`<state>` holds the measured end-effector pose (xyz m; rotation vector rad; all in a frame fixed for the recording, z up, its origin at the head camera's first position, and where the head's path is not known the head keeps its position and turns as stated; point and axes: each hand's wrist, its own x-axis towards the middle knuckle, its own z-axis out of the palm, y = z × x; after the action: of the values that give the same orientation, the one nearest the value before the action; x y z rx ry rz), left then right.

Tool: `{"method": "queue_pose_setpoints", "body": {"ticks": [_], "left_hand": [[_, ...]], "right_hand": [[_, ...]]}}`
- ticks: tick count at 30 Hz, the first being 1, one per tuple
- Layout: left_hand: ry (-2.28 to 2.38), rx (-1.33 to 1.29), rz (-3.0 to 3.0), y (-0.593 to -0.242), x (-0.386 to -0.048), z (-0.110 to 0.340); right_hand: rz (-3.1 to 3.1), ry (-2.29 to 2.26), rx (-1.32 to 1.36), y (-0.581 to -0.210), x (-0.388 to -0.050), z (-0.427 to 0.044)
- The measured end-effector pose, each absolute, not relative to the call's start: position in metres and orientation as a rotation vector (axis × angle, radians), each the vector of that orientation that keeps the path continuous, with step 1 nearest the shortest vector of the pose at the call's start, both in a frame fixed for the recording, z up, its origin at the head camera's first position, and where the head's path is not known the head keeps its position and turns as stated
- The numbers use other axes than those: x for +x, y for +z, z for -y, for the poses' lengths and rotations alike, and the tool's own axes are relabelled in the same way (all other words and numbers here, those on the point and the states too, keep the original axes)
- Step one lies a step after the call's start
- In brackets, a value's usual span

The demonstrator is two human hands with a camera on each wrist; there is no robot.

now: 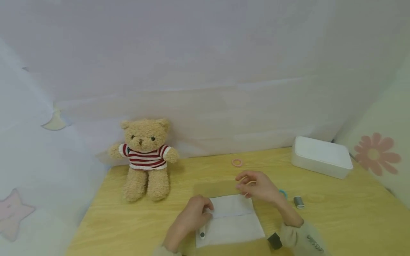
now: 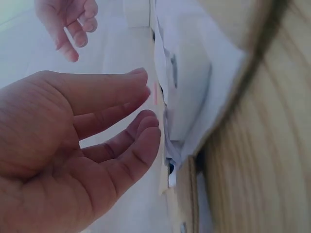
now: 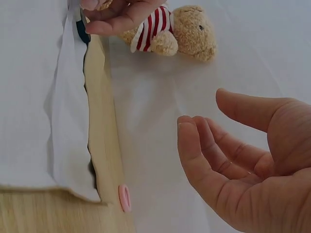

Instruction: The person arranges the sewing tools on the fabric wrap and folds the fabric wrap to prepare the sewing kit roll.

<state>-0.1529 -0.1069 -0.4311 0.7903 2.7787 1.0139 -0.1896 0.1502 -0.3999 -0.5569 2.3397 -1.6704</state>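
A white cloth point(image 1: 235, 229) lies on the wooden table, with a crease or line across it; in the right wrist view its far edge point(image 3: 73, 150) looks raised. My left hand point(image 1: 193, 213) is over the cloth's left side, its fingers loosely bent and a gap between thumb and fingertips in the left wrist view. Beside that hand lies a slim white item with a dark round spot point(image 1: 202, 234), partly hidden; its kind is unclear. Above the cloth's upper right corner hovers my right hand point(image 1: 257, 186), fingers relaxed, holding nothing.
A teddy bear point(image 1: 147, 160) in a striped shirt sits back left. One pink ring point(image 1: 237, 163) lies behind the cloth. To the right are a teal ring point(image 1: 283, 193), a grey thread spool point(image 1: 299, 202), a small black block point(image 1: 274, 241) and a white box point(image 1: 321, 156).
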Motion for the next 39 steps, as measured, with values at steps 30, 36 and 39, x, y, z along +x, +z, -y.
{"method": "queue_pose_setpoints", "body": {"ticks": [30,36,39], "left_hand": [[0.975,0.693,-2.745,-0.436,-0.151,0.090],[0.971,0.704,-2.748,-0.436,-0.151,0.090],[0.972,0.713,-2.745,-0.437,-0.152,0.090]], "right_hand": [[-2.652,-1.367,-0.105,-0.428,-0.205,-0.249],[-2.674,-1.261,-0.068,-0.432,-0.206,-0.253],[-2.678,-1.216,-0.066,-0.431,-0.206,-0.254]]}}
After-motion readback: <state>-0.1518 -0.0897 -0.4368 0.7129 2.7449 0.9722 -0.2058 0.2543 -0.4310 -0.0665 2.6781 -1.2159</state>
